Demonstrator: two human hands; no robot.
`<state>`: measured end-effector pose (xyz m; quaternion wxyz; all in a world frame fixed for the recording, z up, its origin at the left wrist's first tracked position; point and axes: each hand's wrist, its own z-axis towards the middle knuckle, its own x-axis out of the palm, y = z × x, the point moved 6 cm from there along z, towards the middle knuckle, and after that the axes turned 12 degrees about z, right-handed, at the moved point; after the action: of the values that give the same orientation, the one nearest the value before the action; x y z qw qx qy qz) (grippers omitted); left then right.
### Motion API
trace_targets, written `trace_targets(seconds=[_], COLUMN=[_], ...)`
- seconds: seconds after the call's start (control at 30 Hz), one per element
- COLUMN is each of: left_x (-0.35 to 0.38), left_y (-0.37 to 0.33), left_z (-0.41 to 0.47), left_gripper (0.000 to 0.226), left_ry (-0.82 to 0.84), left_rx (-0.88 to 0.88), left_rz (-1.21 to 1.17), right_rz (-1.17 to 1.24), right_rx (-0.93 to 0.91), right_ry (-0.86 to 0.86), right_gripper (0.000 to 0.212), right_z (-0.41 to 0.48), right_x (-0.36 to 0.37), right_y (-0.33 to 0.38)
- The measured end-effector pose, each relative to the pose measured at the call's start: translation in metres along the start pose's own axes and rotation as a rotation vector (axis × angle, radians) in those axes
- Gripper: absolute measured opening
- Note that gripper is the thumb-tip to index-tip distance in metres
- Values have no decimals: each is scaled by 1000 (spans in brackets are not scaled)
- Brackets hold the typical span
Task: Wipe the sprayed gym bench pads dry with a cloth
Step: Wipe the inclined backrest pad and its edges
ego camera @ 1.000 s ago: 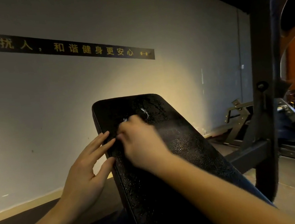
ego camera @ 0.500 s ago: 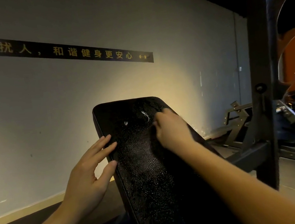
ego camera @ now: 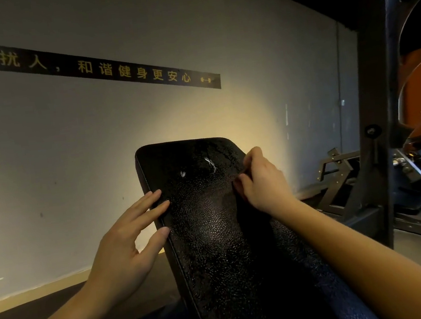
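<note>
Currently the black pebble-grained vinyl bench pad (ego camera: 207,226) sits centre, tilted up toward twelve o'clock, surface glistening. Our left hand (ego camera: 125,249) lays straight fingers on its nine o'clock edge; our right hand (ego camera: 265,181) curls at the three o'clock edge, whether round a dark cloth we cannot tell. We judge the pad firm, fixed, wet-slick: brace at the seam (ego camera: 181,269), wipe with flat pressure.

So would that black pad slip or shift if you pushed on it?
The pad looks beaded with droplets, so probably slick to touch. It's a thick cushion whose edge the left hand touches with straight fingers, so likely firm, with slight give. White scuffs near its top hint the cover tears easily.
</note>
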<state>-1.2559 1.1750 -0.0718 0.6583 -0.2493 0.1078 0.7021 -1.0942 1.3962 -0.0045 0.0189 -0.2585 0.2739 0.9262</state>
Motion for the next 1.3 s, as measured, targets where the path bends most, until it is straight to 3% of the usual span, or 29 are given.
trace_targets(seconds=[0.13, 0.2, 0.3, 0.4, 0.43, 0.53, 0.6, 0.73, 0.83, 0.93, 1.07, 1.2, 1.3], left_x=[-1, -1, 0, -2, -3, -3, -3, -3, -3, -2, -2, -2, -2], left_y=[2, 3, 3, 2, 2, 3, 3, 2, 1, 0, 0, 1, 2], left_z=[1, 1, 0, 1, 1, 1, 1, 0, 1, 1, 0, 0, 0], left_gripper=[47, 47, 48, 46, 46, 46, 45, 45, 46, 46, 46, 46, 47], left_ry=[-3, -11, -11, 0, 5, 8, 4, 0, 0, 3, 3, 10, 6], left_rx=[14, 10, 9, 22, 24, 27, 23, 18, 19, 19, 12, 13, 9], left_rz=[9, 2, -2, 6, 7, 3, 6, 1, -1, -3, -13, -2, 0], right_rz=[201, 269, 101, 13, 13, -43, -176, -395, -444, -506, -329, -262, -412], right_rx=[39, 5, -67, -69, -62, -37, -86, -316, -216, -41, 72, -44, -114], right_ry=[240, 248, 113, 197, 274, 574, 631, 508, 342, 106, 48, -112, -75], right_gripper=[27, 28, 23, 11, 14, 66, 77, 43, 32, 37, 35, 28, 51], right_z=[-4, -10, -27, -38, -40, -55, -64, -65, -39, 0, 30, 27, 17], right_x=[0, -7, -10, -10, -13, -22, -25, -22, -30, -40, -18, -1, 4], right_y=[18, 26, 29, 30, 30, 25, 22, 18, -3, -33, -35, -17, -17])
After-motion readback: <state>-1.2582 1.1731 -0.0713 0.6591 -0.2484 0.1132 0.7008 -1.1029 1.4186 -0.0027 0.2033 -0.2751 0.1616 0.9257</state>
